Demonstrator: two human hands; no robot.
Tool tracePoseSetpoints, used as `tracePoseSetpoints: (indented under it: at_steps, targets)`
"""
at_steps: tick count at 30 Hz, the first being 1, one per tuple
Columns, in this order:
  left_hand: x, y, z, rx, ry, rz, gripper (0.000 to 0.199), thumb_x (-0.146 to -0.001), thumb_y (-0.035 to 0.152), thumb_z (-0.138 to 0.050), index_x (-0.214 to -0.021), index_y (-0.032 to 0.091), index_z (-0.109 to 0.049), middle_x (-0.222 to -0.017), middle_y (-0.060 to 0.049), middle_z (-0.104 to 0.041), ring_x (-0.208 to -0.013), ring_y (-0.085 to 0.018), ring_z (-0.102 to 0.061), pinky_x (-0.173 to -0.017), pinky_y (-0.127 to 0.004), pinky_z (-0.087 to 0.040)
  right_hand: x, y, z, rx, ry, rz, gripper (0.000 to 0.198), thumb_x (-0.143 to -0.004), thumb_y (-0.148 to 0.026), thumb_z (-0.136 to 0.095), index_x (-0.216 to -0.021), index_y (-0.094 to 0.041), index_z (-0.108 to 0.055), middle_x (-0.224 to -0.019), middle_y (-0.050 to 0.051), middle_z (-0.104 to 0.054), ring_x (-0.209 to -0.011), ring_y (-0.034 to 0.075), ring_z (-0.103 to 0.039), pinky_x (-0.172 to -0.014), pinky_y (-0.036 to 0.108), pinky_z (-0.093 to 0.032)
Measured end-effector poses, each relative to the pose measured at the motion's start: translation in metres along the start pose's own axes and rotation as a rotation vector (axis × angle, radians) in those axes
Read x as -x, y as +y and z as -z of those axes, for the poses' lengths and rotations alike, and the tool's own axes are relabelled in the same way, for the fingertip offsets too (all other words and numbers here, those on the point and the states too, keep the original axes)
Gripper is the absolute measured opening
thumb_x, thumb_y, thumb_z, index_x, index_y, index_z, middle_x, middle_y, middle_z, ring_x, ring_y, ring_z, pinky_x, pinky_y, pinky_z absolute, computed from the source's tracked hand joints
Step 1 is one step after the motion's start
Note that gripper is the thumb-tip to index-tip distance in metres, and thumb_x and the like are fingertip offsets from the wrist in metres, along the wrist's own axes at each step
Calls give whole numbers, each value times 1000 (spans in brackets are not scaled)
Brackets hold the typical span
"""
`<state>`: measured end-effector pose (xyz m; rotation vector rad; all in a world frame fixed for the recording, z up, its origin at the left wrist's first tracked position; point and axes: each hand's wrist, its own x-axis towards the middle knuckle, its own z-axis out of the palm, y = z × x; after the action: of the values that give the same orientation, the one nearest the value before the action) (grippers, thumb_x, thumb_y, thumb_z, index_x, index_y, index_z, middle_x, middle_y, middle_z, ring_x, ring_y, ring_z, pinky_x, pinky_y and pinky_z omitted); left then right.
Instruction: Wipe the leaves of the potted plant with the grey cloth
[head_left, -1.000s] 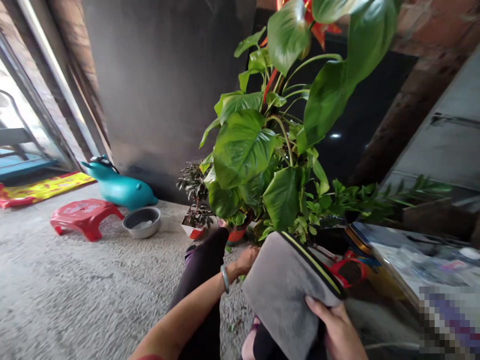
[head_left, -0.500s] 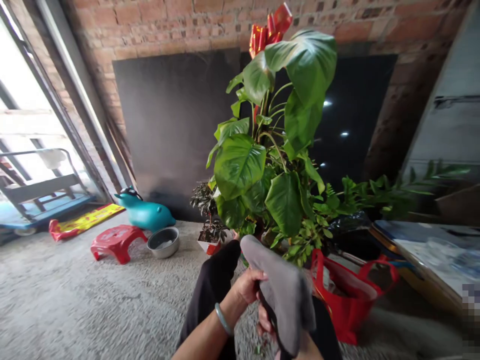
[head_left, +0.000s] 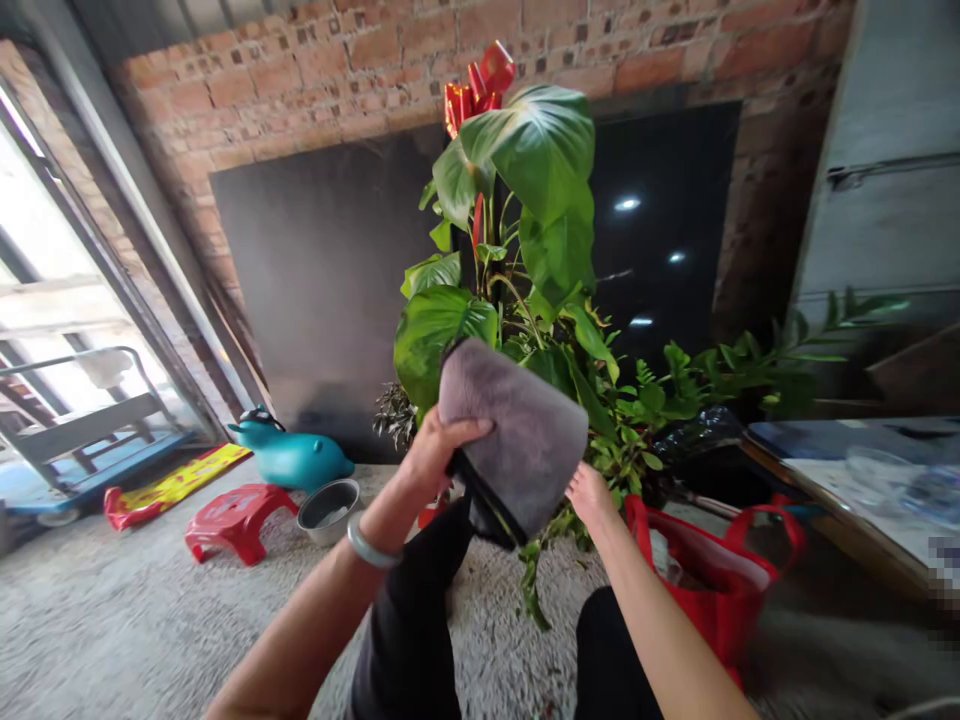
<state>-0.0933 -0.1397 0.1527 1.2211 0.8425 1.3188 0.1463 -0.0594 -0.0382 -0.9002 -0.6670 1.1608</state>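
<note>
My left hand (head_left: 437, 447) grips a folded grey cloth (head_left: 517, 435) with a dark edge, the thumb lying on top of it. The cloth is held up in front of a tall potted plant with broad green leaves (head_left: 551, 150), hiding part of its lower foliage. At the cloth's right edge, my right hand (head_left: 590, 494) has its fingers closed on it; the fingertips are partly hidden. A pale bangle (head_left: 371, 545) circles my left wrist. Below the cloth a small leafy sprig (head_left: 533, 590) hangs between my knees.
To the right stand a red bag (head_left: 712, 590) and a low table (head_left: 814, 440). On the left are a red stool (head_left: 240, 515), a metal bowl (head_left: 328, 510), a teal animal toy (head_left: 296, 455) and a trolley (head_left: 90, 440). A black board (head_left: 322, 270) leans against the brick wall.
The cloth has risen from near my lap to the leaves and is spread flatter. My left hand has gone up and left with it; my right hand has come out to its right edge.
</note>
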Motion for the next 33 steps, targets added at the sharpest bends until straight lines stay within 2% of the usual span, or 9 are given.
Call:
tracePoseSetpoints:
  at_steps: [3,6,11,15,17,20,23,30,33]
  targets:
    - [-44,35,-22,-305,133,-545,45,-61,30,-90,-100,19,-70,-92,-2,-74,-87,-23,-70,-81,-34,-58,8,-3,-6,-90,14,-63,28,-61,-42,-83,-74,-28,-63,-77,1,-75,-78,24,-70,-73,40,-61]
    - [-77,27,-43,-724,136,-895,39,-67,16,-79,-104,21,-67,-104,-3,-72,-102,-24,-68,-91,-36,-57,33,-6,-12,-240,-16,-92,32,-57,-33,-90,-80,-27,-69,-83,-1,-78,-74,22,-70,-66,36,-60]
    - [-61,-8,-50,-1408,-424,-743,34,-70,5,-70,-101,18,-66,-102,-6,-69,-90,-24,-70,-71,-33,-55,64,-14,-24,-307,-68,-82,39,-46,-26,-99,-75,-25,-72,-79,-1,-78,-67,19,-68,-54,30,-56]
    - [-28,27,-44,-1483,-729,-758,30,-71,6,-73,-97,19,-67,-98,-4,-71,-81,-21,-69,-65,-32,-52,70,-28,-31,-262,-70,-44,38,-45,-33,-99,-71,-24,-73,-71,-1,-76,-63,18,-66,-49,28,-54]
    - [-31,59,-47,-1377,-659,-851,34,-68,6,-72,-97,21,-67,-96,-3,-71,-83,-22,-70,-70,-33,-55,73,-35,-35,-237,-77,-41,37,-45,-32,-99,-70,-23,-73,-69,-1,-75,-60,16,-64,-48,27,-53]
    - [-60,93,-59,-1220,-282,-1057,40,-66,9,-69,-104,20,-67,-101,-4,-72,-93,-24,-70,-80,-37,-59,78,-42,-43,-210,-82,-47,38,-41,-28,-100,-67,-22,-72,-68,-2,-74,-58,14,-62,-49,26,-54]
    - [-87,83,-70,-1201,-29,-1135,41,-71,14,-70,-111,20,-66,-109,-6,-71,-102,-26,-69,-87,-39,-59,83,-46,-48,-184,-87,-41,37,-42,-28,-99,-68,-22,-74,-68,-2,-74,-57,14,-62,-48,26,-53]
    - [-18,27,-49,-1632,-749,-830,29,-71,8,-66,-96,23,-65,-97,-3,-69,-79,-20,-66,-63,-29,-49,87,-49,-32,-135,-37,-64,30,-47,-34,-93,-61,-24,-69,-61,-1,-72,-56,18,-62,-52,32,-55]
    - [-6,59,-45,-1520,-716,-919,27,-72,10,-64,-96,22,-63,-97,-3,-69,-80,-19,-66,-65,-28,-48,87,-49,-28,-113,-26,-77,30,-47,-32,-92,-61,-24,-67,-62,-1,-71,-58,18,-62,-51,31,-54]
